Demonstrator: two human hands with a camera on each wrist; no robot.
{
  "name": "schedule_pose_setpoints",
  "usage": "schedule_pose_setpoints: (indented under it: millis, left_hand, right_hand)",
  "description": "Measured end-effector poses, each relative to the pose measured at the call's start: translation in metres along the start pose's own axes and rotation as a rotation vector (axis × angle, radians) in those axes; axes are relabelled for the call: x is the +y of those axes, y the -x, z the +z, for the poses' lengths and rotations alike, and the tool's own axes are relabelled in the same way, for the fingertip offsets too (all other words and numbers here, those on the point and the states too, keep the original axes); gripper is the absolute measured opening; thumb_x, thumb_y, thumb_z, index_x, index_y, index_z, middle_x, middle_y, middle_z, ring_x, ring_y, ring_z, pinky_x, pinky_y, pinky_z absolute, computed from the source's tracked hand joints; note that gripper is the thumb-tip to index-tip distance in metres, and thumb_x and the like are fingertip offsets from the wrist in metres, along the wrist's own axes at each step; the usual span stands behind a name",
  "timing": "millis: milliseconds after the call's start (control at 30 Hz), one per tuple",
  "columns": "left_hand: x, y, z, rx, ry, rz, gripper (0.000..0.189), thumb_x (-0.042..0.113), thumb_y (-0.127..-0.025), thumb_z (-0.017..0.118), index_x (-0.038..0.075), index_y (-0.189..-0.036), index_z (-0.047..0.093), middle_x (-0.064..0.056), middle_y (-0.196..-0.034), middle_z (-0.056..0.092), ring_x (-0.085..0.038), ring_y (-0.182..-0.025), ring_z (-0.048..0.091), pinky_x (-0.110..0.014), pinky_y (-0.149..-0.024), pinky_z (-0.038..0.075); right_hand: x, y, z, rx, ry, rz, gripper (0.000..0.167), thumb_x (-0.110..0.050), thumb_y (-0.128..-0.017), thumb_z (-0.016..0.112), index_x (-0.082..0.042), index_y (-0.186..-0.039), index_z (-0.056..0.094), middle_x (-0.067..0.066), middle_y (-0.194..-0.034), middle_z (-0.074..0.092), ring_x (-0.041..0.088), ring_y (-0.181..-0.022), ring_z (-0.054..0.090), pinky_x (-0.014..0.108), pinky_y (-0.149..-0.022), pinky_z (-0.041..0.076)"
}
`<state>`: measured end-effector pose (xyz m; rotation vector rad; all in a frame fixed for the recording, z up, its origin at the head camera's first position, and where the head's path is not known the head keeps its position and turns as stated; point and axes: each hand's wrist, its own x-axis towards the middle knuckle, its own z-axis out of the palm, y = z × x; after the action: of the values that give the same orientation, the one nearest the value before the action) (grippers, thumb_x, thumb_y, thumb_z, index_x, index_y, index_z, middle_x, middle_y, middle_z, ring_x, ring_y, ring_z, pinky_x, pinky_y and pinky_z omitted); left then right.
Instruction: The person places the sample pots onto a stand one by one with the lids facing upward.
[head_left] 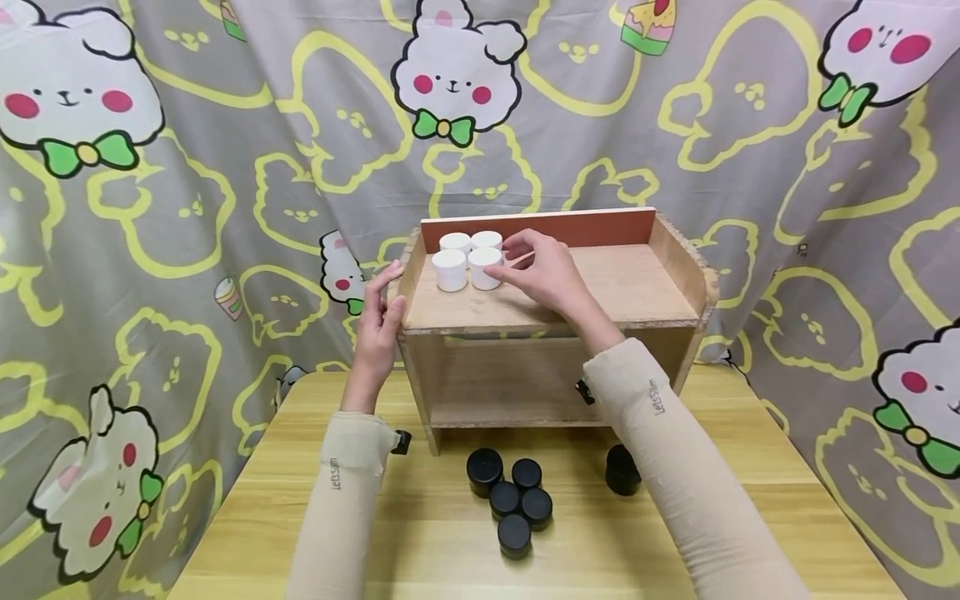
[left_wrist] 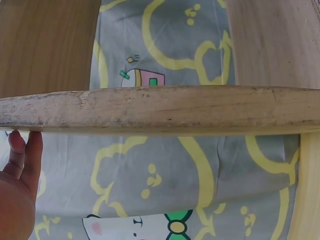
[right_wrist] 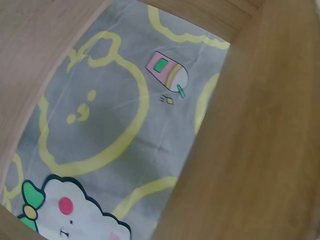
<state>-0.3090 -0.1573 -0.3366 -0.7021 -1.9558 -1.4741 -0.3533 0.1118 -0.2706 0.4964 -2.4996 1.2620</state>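
Observation:
Several small white cylindrical jars stand grouped at the left end of the wooden shelf unit's (head_left: 600,292) top board. My right hand (head_left: 547,271) reaches over the board and holds the front right white jar (head_left: 483,271) between thumb and fingers. Touching it on the left is another white jar (head_left: 450,272), with two more just behind. My left hand (head_left: 377,329) rests against the outside of the unit's left side panel. In the left wrist view, two fingers of the left hand (left_wrist: 22,175) touch that panel's edge (left_wrist: 165,107). The right wrist view shows no hand.
Several black round jars (head_left: 505,500) stand clustered on the wooden table (head_left: 420,550) before the unit. One more black jar (head_left: 622,471) stands to the right, near my right sleeve. A patterned curtain (head_left: 352,192) hangs behind and at both sides.

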Motion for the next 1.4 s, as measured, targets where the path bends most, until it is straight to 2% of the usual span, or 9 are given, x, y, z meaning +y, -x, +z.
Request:
schedule_pose_setpoints:
  millis: [267,433,633,800,933,1067,1233,1400]
  left_hand:
    - [0.003,-0.002,-0.003,-0.008,-0.009,0.006,0.044,0.005,-0.105,0.045,-0.002,-0.148,0.041,-0.018,-0.163,0.039,-0.033,-0.148,0.038,-0.056,-0.114,0.033]
    - [0.005,-0.004,-0.005,0.001,-0.004,0.016,0.044,0.005,-0.105,0.045,-0.003,-0.148,0.041,-0.018,-0.163,0.039,-0.032,-0.149,0.037,-0.056,-0.114,0.032]
    - [0.006,-0.006,-0.004,0.003,-0.005,0.022,0.044,0.005,-0.106,0.046,-0.003,-0.148,0.042,-0.019,-0.162,0.04,-0.031,-0.151,0.036,-0.051,-0.114,0.032]
    - [0.006,-0.005,-0.001,-0.008,-0.004,0.02,0.044,0.005,-0.106,0.047,-0.003,-0.148,0.042,-0.019,-0.162,0.04,-0.031,-0.15,0.037,-0.049,-0.112,0.034]
    - [0.005,-0.004,-0.001,0.003,0.0,0.027,0.043,0.004,-0.105,0.047,-0.004,-0.147,0.042,-0.02,-0.162,0.041,-0.032,-0.15,0.037,-0.047,-0.112,0.034]
    - [0.005,-0.004,-0.001,0.007,0.003,0.021,0.043,0.005,-0.105,0.047,-0.004,-0.147,0.042,-0.02,-0.162,0.041,-0.032,-0.148,0.038,-0.043,-0.108,0.034]
    - [0.004,-0.002,-0.001,-0.005,0.003,0.006,0.043,0.005,-0.106,0.047,-0.003,-0.148,0.042,-0.02,-0.162,0.04,-0.032,-0.15,0.036,-0.045,-0.111,0.034]
    - [0.002,0.0,-0.001,0.003,0.002,0.006,0.044,0.004,-0.106,0.047,-0.004,-0.148,0.042,-0.019,-0.162,0.04,-0.031,-0.15,0.037,-0.042,-0.11,0.034]
  right_hand:
    - [-0.007,0.032,-0.022,0.011,-0.032,-0.067,0.056,-0.036,-0.088,0.083,-0.008,-0.132,0.064,0.017,-0.123,0.071,0.029,-0.107,0.071,0.045,-0.095,0.056]
    - [-0.007,0.054,-0.026,-0.017,-0.046,-0.13,0.055,-0.03,-0.089,0.083,-0.004,-0.133,0.064,0.019,-0.124,0.071,0.031,-0.108,0.071,0.045,-0.096,0.056]
    - [-0.003,0.089,-0.029,-0.056,-0.061,-0.208,0.052,-0.023,-0.09,0.082,-0.004,-0.135,0.064,0.014,-0.127,0.07,0.026,-0.108,0.071,0.041,-0.096,0.057]
    - [0.009,0.125,-0.025,-0.07,-0.075,-0.237,0.046,-0.017,-0.089,0.083,-0.006,-0.131,0.067,0.008,-0.119,0.074,0.02,-0.103,0.072,0.035,-0.092,0.058]
    - [0.02,0.148,-0.021,-0.114,-0.073,-0.231,0.042,-0.018,-0.09,0.082,-0.013,-0.129,0.068,0.0,-0.114,0.074,0.014,-0.099,0.071,0.03,-0.089,0.058]
    - [0.032,0.166,-0.014,-0.164,-0.128,-0.203,0.04,-0.02,-0.092,0.08,-0.018,-0.13,0.067,-0.004,-0.115,0.073,0.013,-0.101,0.071,0.029,-0.09,0.057]
    - [0.056,0.182,-0.001,-0.211,-0.207,-0.162,0.037,-0.018,-0.094,0.078,-0.018,-0.129,0.067,-0.002,-0.113,0.072,0.02,-0.101,0.072,0.03,-0.089,0.057]
    - [0.086,0.194,0.018,-0.266,-0.25,-0.077,0.036,-0.021,-0.095,0.077,-0.013,-0.129,0.067,0.003,-0.114,0.072,0.016,-0.099,0.071,0.029,-0.089,0.058]
